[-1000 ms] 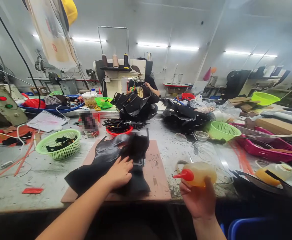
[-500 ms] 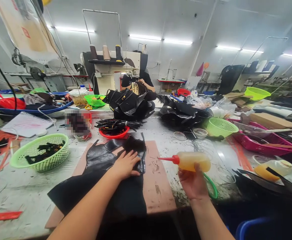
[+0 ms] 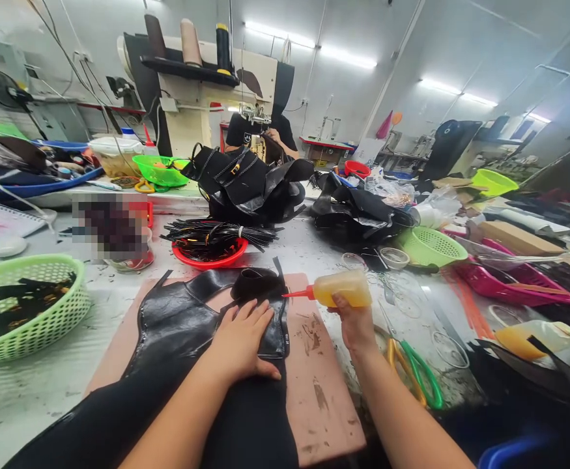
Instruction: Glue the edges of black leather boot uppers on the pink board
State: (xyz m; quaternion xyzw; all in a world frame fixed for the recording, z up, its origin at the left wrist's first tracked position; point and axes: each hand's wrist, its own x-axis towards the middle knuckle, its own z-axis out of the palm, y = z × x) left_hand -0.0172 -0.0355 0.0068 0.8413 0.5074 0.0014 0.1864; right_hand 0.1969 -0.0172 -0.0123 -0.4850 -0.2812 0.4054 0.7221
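My left hand [image 3: 245, 342] lies with spread fingers on a black leather piece [image 3: 177, 312], pressing it against a pinkish board [image 3: 316, 371]. Black cloth-like material [image 3: 250, 417] extends from the leather toward my body. My right hand [image 3: 356, 319] is closed round a clear squeeze bottle [image 3: 343, 288] of yellowish liquid. The bottle lies nearly level, its red nozzle pointing left, with the tip at the right edge of the leather near a rolled black flap [image 3: 258, 283]. Whether the tip touches the leather cannot be made out.
Behind the board sits a red basket [image 3: 211, 260] of black strips. A green basket [image 3: 30, 312] is at left. Green-handled scissors [image 3: 424, 378] lie right of my right forearm. Farther back are black leather piles [image 3: 363, 215] and a person [image 3: 285, 133] at a sewing machine.
My right hand has brought the bottle left and up to the leather's edge. The scissors now show more fully. The view has shifted lower and closer; my left hand stays on the leather.
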